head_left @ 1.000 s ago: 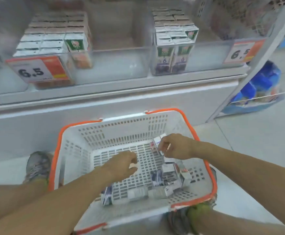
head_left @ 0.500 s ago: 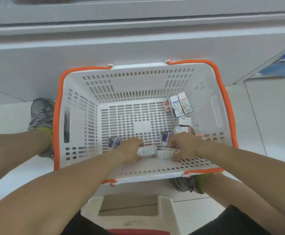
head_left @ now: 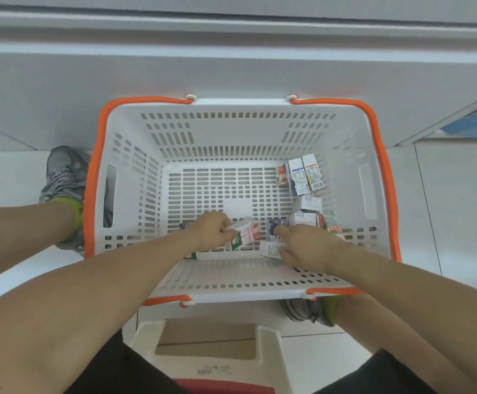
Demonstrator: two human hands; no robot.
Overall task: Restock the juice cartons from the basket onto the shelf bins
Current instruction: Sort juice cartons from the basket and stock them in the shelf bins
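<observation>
Juice cartons lie in the near and right part of a white basket (head_left: 373,177) with orange handles, standing on the floor in front of a shelf base. The left hand (head_left: 210,231) grips a pink-and-white carton (head_left: 245,234), fingers curled round its end and tilting it up. The right hand (head_left: 305,244) has its fingers curled over a green-printed carton (head_left: 271,249), with a purple carton (head_left: 274,227) just beyond its fingertips. Two barcode-side cartons (head_left: 304,177) stand together by the far right wall. A grey shoe (head_left: 62,174) sits left of the basket.
</observation>
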